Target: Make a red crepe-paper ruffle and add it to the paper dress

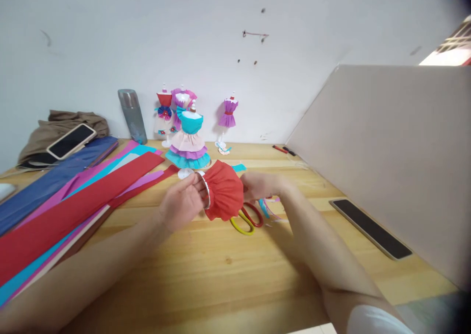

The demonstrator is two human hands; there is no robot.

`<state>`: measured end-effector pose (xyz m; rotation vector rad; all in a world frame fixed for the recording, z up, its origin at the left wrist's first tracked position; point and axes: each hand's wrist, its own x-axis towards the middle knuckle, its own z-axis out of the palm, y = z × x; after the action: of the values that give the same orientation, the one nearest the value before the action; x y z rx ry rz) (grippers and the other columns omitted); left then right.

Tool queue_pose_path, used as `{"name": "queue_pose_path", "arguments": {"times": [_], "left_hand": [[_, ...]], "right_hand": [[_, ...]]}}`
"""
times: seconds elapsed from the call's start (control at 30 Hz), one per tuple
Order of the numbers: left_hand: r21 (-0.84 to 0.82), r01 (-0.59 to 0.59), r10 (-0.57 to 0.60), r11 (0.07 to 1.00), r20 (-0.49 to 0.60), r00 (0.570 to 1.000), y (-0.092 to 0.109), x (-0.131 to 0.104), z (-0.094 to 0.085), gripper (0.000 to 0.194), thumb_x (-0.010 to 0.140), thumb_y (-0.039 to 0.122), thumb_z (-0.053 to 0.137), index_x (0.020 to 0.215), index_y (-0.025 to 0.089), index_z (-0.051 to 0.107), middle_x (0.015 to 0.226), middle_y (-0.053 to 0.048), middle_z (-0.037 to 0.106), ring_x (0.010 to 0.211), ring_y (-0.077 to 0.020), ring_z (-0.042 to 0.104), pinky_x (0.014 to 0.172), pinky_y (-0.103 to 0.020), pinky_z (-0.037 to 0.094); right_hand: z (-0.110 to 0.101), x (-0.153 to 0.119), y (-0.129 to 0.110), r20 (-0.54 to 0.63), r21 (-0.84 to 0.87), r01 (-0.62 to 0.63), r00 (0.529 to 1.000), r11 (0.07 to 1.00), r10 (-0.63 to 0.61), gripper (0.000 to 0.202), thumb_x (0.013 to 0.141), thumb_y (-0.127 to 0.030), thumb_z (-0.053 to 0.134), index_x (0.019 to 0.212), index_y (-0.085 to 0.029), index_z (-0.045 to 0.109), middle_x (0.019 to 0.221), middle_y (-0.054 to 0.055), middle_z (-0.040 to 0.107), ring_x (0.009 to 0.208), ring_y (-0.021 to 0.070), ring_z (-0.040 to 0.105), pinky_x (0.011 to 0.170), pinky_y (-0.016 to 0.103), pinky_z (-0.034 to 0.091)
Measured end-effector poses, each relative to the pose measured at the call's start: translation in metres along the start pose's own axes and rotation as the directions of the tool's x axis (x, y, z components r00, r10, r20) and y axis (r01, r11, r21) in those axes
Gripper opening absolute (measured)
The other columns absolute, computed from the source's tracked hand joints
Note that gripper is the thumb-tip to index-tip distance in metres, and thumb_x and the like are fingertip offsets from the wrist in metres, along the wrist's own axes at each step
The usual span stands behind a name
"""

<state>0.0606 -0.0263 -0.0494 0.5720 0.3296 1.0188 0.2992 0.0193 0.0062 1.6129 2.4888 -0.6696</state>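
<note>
A puffy, gathered red skirt piece (223, 191) is held sideways above the wooden table, a white-edged opening at its left. My left hand (184, 201) is closed on that edge, some fingers inside the opening. At the right end of the piece is my right hand (257, 186), its fingers bent and partly hidden behind the red material. A round clear base (186, 173) shows just beyond my left hand. Scissors with yellow and red handles (247, 219) lie on the table below the piece, their blades hidden.
Colored paper strips (84, 192) cover the left. Small dress forms (189, 138) and a bottle (132, 115) stand at the back. A phone (71, 141) rests on brown cloth (79, 120); a dark flat device (371, 228) lies right, beside a pale panel (397, 152).
</note>
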Motion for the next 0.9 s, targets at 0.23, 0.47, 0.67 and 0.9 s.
{"name": "queue_pose_path", "arguments": {"times": [0.23,0.47,0.67,0.9], "left_hand": [[-0.047,-0.057,0.049,0.997,-0.147,0.988,0.004,0.008,-0.002,0.017,0.095,0.027,0.055,0.087,0.019,0.068,0.096,-0.008,0.075,0.101,-0.0236,0.071,0.092,-0.038,0.057],[-0.070,-0.095,0.080,0.993,-0.196,0.977,0.000,0.004,0.012,0.016,0.093,0.011,0.053,0.087,0.019,0.066,0.100,-0.005,0.074,0.096,-0.0176,0.070,0.090,-0.032,0.055],[-0.088,-0.077,0.059,0.993,-0.187,0.981,0.003,0.000,0.012,0.015,0.093,0.020,0.053,0.091,0.019,0.068,0.093,-0.006,0.074,0.092,-0.0210,0.070,0.087,-0.036,0.054],[-0.048,-0.077,0.075,0.996,-0.034,0.997,0.000,-0.006,0.023,0.013,0.091,0.018,0.059,0.099,0.021,0.069,0.091,-0.002,0.075,0.086,-0.0192,0.070,0.082,-0.034,0.056]], "right_hand": [[0.044,-0.022,0.000,0.043,-0.199,-0.134,0.988,0.971,0.146,0.037,0.064,-0.041,0.080,0.095,-0.023,0.075,0.072,0.005,0.069,0.075,0.0269,0.068,0.063,0.030,0.041],[0.070,-0.025,0.007,-0.077,0.087,0.002,0.997,0.996,0.005,0.021,0.071,-0.016,0.066,0.092,-0.021,0.067,0.069,-0.002,0.061,0.062,0.0138,0.054,0.057,0.026,0.033],[0.081,-0.026,0.030,-0.146,0.577,0.166,0.984,0.800,-0.099,0.054,0.079,-0.029,0.067,0.129,-0.019,0.052,0.077,-0.003,0.058,0.066,0.0129,0.052,0.058,0.024,0.039],[0.080,-0.031,0.031,-0.266,0.791,0.328,0.945,0.517,-0.193,0.084,0.072,-0.079,0.063,0.134,-0.025,0.051,0.082,0.001,0.052,0.062,0.0158,0.050,0.053,0.029,0.042]]}}
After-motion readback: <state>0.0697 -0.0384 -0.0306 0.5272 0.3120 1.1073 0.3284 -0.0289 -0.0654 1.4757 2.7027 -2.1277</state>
